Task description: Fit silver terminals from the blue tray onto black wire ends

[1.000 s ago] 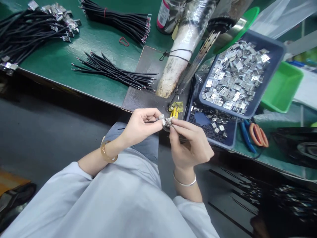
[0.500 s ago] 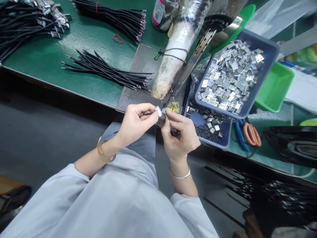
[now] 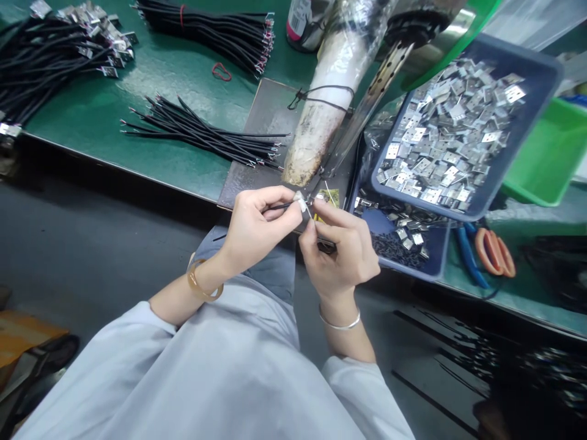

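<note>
In the head view my left hand is closed in a pinch on a thin black cable. A small whitish piece shows at its fingertips, by the cable's end. Facing it, my right hand pinches a thin pale wire between thumb and index finger. The fingertips of both hands nearly meet, and the exact contact there is too small to make out. Just behind them lies a small yellow patterned piece on a dark plate, below a stained white tube.
Loose black cables lie left of the tube, with a tied bundle behind. A blue tray of metal connector shells overlaps a lower tray. Orange-and-blue-handled pliers and a green bin are at right.
The view has shifted slightly, so the bench things sit farther right. Both hands keep their pinches. The whitish piece at the left fingertips now looks turned a little.
</note>
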The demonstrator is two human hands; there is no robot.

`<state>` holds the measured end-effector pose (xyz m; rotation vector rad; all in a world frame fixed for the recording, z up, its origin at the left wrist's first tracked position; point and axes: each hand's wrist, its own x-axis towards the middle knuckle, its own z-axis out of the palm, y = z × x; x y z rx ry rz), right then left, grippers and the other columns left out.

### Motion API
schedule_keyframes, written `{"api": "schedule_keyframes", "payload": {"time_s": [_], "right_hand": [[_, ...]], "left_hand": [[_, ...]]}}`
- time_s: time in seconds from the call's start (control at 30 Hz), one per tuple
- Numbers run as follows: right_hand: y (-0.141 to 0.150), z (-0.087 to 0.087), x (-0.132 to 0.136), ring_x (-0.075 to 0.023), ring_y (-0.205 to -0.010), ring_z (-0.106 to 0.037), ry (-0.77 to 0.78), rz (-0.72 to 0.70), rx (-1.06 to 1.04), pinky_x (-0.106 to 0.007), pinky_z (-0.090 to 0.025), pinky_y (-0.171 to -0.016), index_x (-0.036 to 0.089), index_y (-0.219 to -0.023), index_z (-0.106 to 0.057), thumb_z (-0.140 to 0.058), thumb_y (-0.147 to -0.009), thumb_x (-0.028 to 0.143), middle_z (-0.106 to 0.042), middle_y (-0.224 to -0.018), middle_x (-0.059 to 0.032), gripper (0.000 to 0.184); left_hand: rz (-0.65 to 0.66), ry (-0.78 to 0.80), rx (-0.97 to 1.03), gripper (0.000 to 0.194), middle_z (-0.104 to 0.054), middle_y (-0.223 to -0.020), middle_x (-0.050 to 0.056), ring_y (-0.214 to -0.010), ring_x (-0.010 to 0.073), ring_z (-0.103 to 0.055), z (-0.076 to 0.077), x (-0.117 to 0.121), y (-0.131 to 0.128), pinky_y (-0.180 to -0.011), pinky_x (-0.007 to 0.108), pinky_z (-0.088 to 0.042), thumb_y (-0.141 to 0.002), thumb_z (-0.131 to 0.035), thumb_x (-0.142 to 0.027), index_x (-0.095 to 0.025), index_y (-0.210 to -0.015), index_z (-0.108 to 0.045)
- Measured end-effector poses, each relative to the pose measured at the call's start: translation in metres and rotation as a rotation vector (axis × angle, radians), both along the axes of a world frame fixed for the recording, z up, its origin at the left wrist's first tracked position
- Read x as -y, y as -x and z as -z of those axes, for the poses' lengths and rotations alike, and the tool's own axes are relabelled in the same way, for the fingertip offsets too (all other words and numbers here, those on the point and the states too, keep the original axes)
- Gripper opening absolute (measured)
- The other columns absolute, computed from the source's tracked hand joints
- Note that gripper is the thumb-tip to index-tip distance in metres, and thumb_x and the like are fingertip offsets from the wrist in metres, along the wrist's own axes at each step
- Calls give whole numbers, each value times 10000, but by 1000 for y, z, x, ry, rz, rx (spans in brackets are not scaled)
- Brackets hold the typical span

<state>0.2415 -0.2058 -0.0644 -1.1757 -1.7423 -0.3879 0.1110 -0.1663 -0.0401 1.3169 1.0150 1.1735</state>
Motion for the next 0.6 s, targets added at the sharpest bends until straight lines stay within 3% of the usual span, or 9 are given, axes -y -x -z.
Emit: {"api": "schedule_keyframes", "payload": {"time_s": [0.2,0.43,0.6], "right_hand": [[-2,4,4,-143,-846,-770,5,-40,12,-194,-612,-761,184,-846,-582,-688,-842,37,-794,-957,-111,181],[-4,-2,5,-148,-810,-767,2,3,-83,-222,-620,-694,207,-880,-638,-721,-850,82,-792,-924,-31,152],[-6,-10,9,-148,-868,-761,286,-61,-347,-219,-627,-658,209,-893,-666,-697,-877,101,-778,-979,-27,114]], "left_hand": [[17,61,2,167,-510,-585,-24,-505,37,-319,4,3,1,-449,166,-244,-755,-623,-223,-107,-653,-686],[63,3,-19,171,-543,-587,-23,-487,34,-305,3,7,4,-443,178,-237,-781,-623,-214,-108,-701,-731],[61,-93,-86,172,-473,-522,-30,-498,56,-347,3,7,8,-481,197,-286,-783,-633,-182,-120,-689,-763]]}}
